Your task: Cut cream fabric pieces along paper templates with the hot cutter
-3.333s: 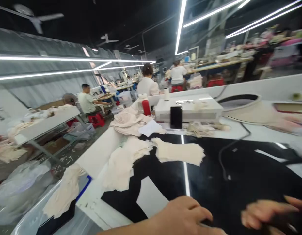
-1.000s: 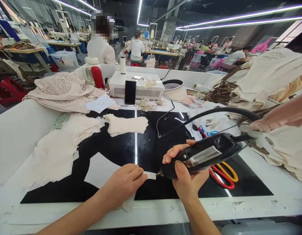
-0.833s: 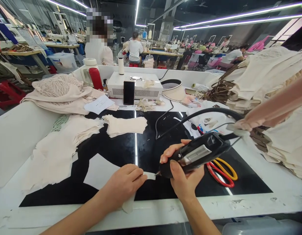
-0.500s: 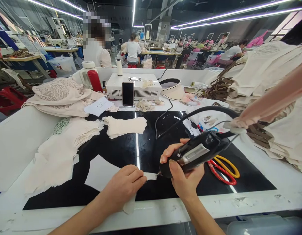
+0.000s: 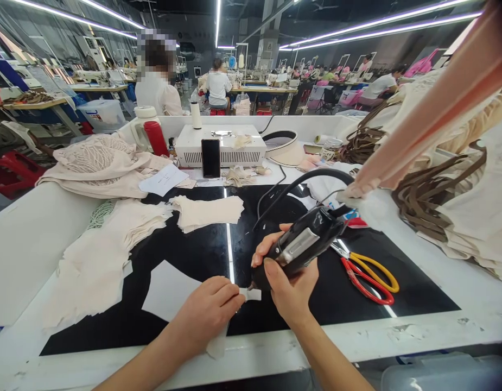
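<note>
My left hand [image 5: 208,309], its fingers closed, holds a narrow pale fabric strip [image 5: 253,294] down on the black mat [image 5: 185,266]. More of the pale cloth [image 5: 217,345] hangs below that hand over the mat's front edge. My right hand [image 5: 291,288] is wrapped round a black corded handheld tool [image 5: 302,241] with a silver lever. Its metal tip points down at the strip beside my left fingertips; whether it touches cannot be told. Left of my hands lies a white sheet [image 5: 167,288]. Scissors with red and yellow handles [image 5: 368,274] rest right of the tool.
Stacked cream fabric pieces [image 5: 96,260] lie left, and a smaller stack [image 5: 210,210] ahead. A white vented box [image 5: 220,146] stands behind, a phone [image 5: 210,158] against it. A pink cloth-wrapped cable [image 5: 421,114] crosses the right. Fabric piles [image 5: 474,206] stand right. Other people sit beyond.
My right hand has brought the tool leftward, its tip now close to my left fingertips. The wrapped cable has swung left, uncovering more of the scissors. My left hand has barely moved.
</note>
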`<control>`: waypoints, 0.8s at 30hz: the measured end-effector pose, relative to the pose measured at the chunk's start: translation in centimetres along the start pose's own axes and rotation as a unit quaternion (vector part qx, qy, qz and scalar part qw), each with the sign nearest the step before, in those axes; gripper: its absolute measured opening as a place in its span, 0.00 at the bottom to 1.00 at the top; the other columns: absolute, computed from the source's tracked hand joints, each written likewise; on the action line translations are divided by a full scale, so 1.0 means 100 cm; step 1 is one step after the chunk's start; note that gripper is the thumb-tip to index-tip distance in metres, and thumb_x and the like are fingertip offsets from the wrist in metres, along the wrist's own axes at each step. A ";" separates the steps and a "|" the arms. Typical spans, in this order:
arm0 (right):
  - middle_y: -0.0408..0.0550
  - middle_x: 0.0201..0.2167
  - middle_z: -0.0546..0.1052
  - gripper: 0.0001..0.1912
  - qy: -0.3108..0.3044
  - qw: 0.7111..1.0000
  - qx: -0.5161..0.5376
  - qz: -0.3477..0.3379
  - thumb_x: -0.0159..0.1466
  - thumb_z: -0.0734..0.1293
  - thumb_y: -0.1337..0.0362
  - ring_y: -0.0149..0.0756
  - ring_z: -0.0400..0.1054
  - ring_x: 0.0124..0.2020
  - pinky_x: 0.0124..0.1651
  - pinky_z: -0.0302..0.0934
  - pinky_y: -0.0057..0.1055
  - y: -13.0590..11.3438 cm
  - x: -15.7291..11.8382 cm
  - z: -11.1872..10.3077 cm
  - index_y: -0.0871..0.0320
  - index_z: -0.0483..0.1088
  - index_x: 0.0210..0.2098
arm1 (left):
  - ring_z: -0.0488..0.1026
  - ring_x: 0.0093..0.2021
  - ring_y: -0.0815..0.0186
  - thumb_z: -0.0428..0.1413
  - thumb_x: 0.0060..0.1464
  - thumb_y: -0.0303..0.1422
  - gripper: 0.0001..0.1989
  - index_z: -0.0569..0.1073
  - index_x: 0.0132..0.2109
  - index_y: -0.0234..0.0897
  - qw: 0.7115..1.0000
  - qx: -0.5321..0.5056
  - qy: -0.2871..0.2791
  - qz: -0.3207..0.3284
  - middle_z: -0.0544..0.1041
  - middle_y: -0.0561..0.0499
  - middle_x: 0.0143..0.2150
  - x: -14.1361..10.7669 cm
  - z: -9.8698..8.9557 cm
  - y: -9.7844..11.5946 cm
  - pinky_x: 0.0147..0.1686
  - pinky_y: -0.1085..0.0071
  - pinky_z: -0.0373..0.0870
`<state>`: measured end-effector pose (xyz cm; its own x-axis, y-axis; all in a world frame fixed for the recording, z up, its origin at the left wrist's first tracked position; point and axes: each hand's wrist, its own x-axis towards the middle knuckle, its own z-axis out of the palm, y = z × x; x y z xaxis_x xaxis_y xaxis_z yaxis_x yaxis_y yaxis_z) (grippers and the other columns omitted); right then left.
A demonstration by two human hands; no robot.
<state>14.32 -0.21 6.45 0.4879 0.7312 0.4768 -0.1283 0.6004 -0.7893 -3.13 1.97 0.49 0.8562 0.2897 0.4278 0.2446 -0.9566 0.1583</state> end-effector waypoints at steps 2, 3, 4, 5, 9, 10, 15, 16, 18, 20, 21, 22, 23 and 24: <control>0.37 0.32 0.77 0.23 -0.003 1.000 0.005 -0.002 0.60 0.74 0.72 0.29 0.72 0.26 0.28 0.70 0.26 0.001 0.001 0.000 0.51 0.67 0.51 | 0.76 0.45 0.59 0.46 0.73 0.23 0.11 0.73 0.52 0.31 1.000 -0.002 -0.002 -0.002 0.78 0.47 0.43 0.001 0.000 0.001 0.48 0.59 0.79; 0.37 0.32 0.77 0.23 -0.004 1.000 0.009 -0.002 0.60 0.74 0.72 0.29 0.72 0.26 0.28 0.70 0.26 0.001 0.001 0.000 0.51 0.67 0.51 | 0.75 0.45 0.59 0.45 0.73 0.23 0.12 0.73 0.52 0.31 1.000 -0.003 -0.003 -0.003 0.78 0.47 0.43 0.001 0.000 0.001 0.48 0.59 0.79; 0.37 0.32 0.77 0.23 -0.005 1.000 0.011 -0.003 0.60 0.73 0.72 0.29 0.72 0.26 0.28 0.70 0.26 0.001 0.001 0.000 0.51 0.67 0.51 | 0.75 0.45 0.59 0.45 0.73 0.23 0.12 0.73 0.52 0.31 1.000 -0.005 -0.003 -0.004 0.78 0.47 0.43 0.001 0.000 0.001 0.48 0.59 0.79; 0.36 0.32 0.77 0.23 -0.004 1.000 0.010 -0.002 0.60 0.73 0.72 0.29 0.72 0.26 0.29 0.70 0.27 0.001 0.001 0.000 0.50 0.67 0.52 | 0.75 0.45 0.59 0.45 0.72 0.23 0.12 0.73 0.52 0.31 1.000 -0.007 -0.003 -0.005 0.77 0.47 0.43 0.002 0.000 0.002 0.48 0.59 0.79; 0.36 0.31 0.76 0.22 -0.005 1.000 -0.008 -0.004 0.60 0.73 0.71 0.29 0.72 0.26 0.29 0.71 0.27 -0.001 0.000 0.001 0.51 0.66 0.51 | 0.75 0.44 0.59 0.46 0.72 0.23 0.12 0.73 0.52 0.31 1.000 -0.010 -0.004 -0.005 0.77 0.47 0.43 0.002 0.000 0.002 0.48 0.59 0.79; 0.36 0.31 0.76 0.22 -0.006 1.000 -0.013 -0.003 0.61 0.73 0.71 0.29 0.72 0.26 0.29 0.71 0.27 -0.001 0.001 0.002 0.51 0.66 0.51 | 0.75 0.44 0.59 0.46 0.73 0.23 0.12 0.73 0.52 0.31 1.000 -0.009 -0.003 -0.005 0.77 0.47 0.43 0.002 0.001 0.002 0.48 0.60 0.79; 0.37 0.31 0.77 0.21 0.001 1.000 -0.012 0.003 0.61 0.74 0.70 0.29 0.71 0.25 0.28 0.70 0.28 -0.003 0.002 -0.001 0.51 0.66 0.50 | 0.76 0.45 0.59 0.45 0.73 0.23 0.12 0.73 0.51 0.31 1.000 -0.008 -0.001 -0.006 0.78 0.47 0.43 0.002 0.000 0.002 0.49 0.59 0.79; 0.37 0.31 0.77 0.21 0.004 1.000 -0.005 0.002 0.61 0.74 0.69 0.29 0.71 0.25 0.27 0.69 0.28 -0.003 0.002 -0.003 0.51 0.67 0.51 | 0.76 0.45 0.59 0.45 0.72 0.22 0.12 0.73 0.51 0.31 1.000 -0.009 -0.002 -0.005 0.78 0.47 0.43 0.002 0.000 0.002 0.49 0.58 0.79; 0.38 0.32 0.77 0.22 0.009 1.000 0.008 -0.002 0.62 0.75 0.68 0.29 0.70 0.25 0.27 0.69 0.28 -0.002 0.001 -0.007 0.50 0.67 0.53 | 0.76 0.44 0.59 0.45 0.71 0.21 0.12 0.73 0.51 0.31 1.000 -0.007 -0.001 -0.004 0.78 0.47 0.43 0.002 0.000 0.002 0.49 0.58 0.79; 0.38 0.32 0.77 0.23 0.007 1.000 0.011 0.000 0.62 0.75 0.67 0.29 0.70 0.25 0.27 0.68 0.28 -0.002 0.000 -0.011 0.50 0.66 0.54 | 0.76 0.44 0.59 0.45 0.71 0.21 0.12 0.73 0.51 0.31 1.000 -0.002 0.002 -0.004 0.78 0.47 0.43 0.002 0.001 0.002 0.49 0.58 0.79; 0.38 0.32 0.77 0.23 0.007 1.000 0.007 0.000 0.62 0.75 0.67 0.29 0.70 0.25 0.26 0.68 0.28 -0.002 0.000 -0.012 0.50 0.66 0.54 | 0.76 0.44 0.59 0.45 0.71 0.21 0.12 0.73 0.51 0.32 1.000 0.001 0.004 -0.004 0.78 0.47 0.43 0.002 0.001 0.002 0.49 0.58 0.79; 0.38 0.32 0.76 0.23 0.008 1.000 0.001 0.001 0.62 0.75 0.67 0.29 0.70 0.24 0.26 0.68 0.28 -0.001 -0.001 -0.012 0.50 0.66 0.53 | 0.76 0.44 0.60 0.45 0.71 0.21 0.12 0.73 0.51 0.32 1.000 0.002 0.006 -0.004 0.78 0.47 0.43 0.002 0.001 0.002 0.50 0.58 0.79; 0.38 0.32 0.76 0.23 0.009 1.000 -0.005 0.000 0.62 0.75 0.67 0.29 0.70 0.24 0.26 0.68 0.27 -0.001 -0.002 -0.013 0.50 0.66 0.53 | 0.76 0.44 0.60 0.45 0.72 0.21 0.12 0.73 0.51 0.32 1.000 0.003 0.007 -0.004 0.78 0.47 0.43 0.002 0.001 0.001 0.50 0.59 0.79; 0.38 0.32 0.76 0.23 0.009 1.000 -0.010 0.000 0.62 0.75 0.67 0.29 0.70 0.24 0.26 0.68 0.27 -0.001 -0.002 -0.013 0.50 0.66 0.53 | 0.76 0.44 0.60 0.45 0.72 0.22 0.12 0.73 0.51 0.32 1.000 0.003 0.008 -0.004 0.78 0.47 0.43 0.002 0.001 0.001 0.50 0.59 0.79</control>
<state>15.32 -0.84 5.94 0.5038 0.7246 0.4702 -0.1108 0.5941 -0.7967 -2.90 1.90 0.46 0.8465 0.2982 0.4411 0.2546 -0.9543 0.1564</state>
